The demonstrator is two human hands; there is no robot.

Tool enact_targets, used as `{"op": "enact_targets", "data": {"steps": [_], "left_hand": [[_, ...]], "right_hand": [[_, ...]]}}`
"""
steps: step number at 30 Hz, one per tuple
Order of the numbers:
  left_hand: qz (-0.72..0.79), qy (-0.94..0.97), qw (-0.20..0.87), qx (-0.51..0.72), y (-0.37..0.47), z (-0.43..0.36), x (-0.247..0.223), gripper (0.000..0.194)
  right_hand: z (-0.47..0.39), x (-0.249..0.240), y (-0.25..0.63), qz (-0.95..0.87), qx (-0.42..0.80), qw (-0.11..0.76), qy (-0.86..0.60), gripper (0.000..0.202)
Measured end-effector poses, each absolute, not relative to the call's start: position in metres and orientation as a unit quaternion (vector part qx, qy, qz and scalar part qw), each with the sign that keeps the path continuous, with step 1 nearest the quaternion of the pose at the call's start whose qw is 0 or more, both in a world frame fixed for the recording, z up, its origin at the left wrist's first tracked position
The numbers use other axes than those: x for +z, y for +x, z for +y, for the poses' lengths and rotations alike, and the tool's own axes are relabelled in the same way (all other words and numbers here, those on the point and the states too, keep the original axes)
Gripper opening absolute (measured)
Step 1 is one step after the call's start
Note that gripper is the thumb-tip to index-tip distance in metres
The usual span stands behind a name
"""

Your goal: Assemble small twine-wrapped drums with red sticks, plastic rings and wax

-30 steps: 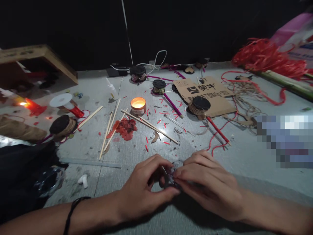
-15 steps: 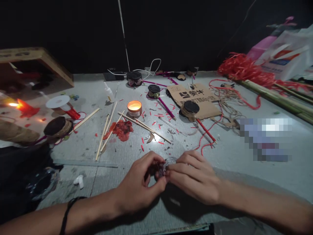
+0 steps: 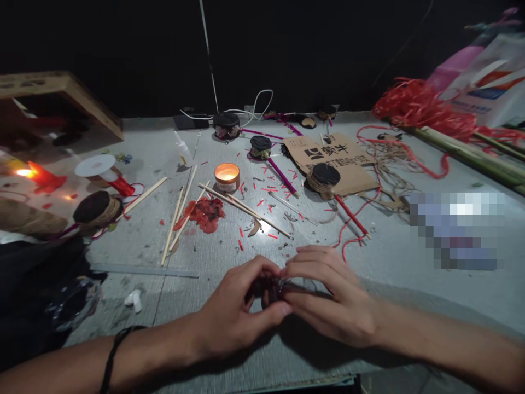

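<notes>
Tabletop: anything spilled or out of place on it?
Yes. An irregular red patch near the lit candle looks like spilled wax, and a stick lies across it. Small red bits are scattered untidily to its right.

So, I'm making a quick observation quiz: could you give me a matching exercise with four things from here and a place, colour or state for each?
Things:
1. Tin candle
2. Dark object
3. Wristband
4. Cardboard

Descriptions:
A. Black, worn
B. Flat, brown, with black print
C. Lit
D. Between the left hand and right hand

Pairs: 1-C, 2-D, 3-A, 4-B
</notes>
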State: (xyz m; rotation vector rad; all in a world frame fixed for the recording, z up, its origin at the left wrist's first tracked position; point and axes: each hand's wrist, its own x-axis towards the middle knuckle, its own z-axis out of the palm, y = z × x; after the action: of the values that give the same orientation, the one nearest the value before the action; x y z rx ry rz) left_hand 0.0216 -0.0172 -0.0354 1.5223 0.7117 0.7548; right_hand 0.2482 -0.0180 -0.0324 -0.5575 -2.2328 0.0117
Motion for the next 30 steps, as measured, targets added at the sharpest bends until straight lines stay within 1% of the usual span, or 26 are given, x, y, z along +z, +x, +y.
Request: {"op": "enact_targets", "data": {"steps": [5,10,13,19,22,24,26,30], "left_hand": [[0.321,0.674,0.589,0.309,0.021,-0.017,-0.032,0.018],[0.333,0.694,0.563,0.300,0.021,-0.019,-0.033,0.016],[0.338,0.698,0.556,0.298,0.021,-0.019,-0.033,0.018],[0.385,0.667,0.558,0.309,0.020,-0.018,-0.031,0.014],[0.390,0.664,0.550,0.323,0.020,-0.016,-0.031,0.018],[0.400,0.654,0.547,0.336,0.020,-0.015,-0.032,0.019],[0.398,0.632,0.569,0.345,0.019,-0.014,-0.033,0.019],[0.361,0.612,0.608,0.353,0.017,-0.014,-0.036,0.021]], "right_hand": [[-0.019,-0.032,0.246,-0.895,0.017,0.390,-0.214,0.015],[-0.022,-0.030,0.250,-0.915,0.049,0.336,-0.217,0.018],[-0.023,-0.030,0.252,-0.923,0.057,0.314,-0.216,0.019],[-0.022,-0.029,0.253,-0.908,0.064,0.353,-0.215,0.012],[-0.022,-0.025,0.256,-0.890,0.083,0.380,-0.238,0.010],[-0.021,-0.022,0.259,-0.870,0.103,0.410,-0.252,0.016],[-0.017,-0.022,0.260,-0.853,0.114,0.430,-0.272,0.024],[-0.005,-0.029,0.262,-0.842,0.093,0.430,-0.313,0.036]]}}
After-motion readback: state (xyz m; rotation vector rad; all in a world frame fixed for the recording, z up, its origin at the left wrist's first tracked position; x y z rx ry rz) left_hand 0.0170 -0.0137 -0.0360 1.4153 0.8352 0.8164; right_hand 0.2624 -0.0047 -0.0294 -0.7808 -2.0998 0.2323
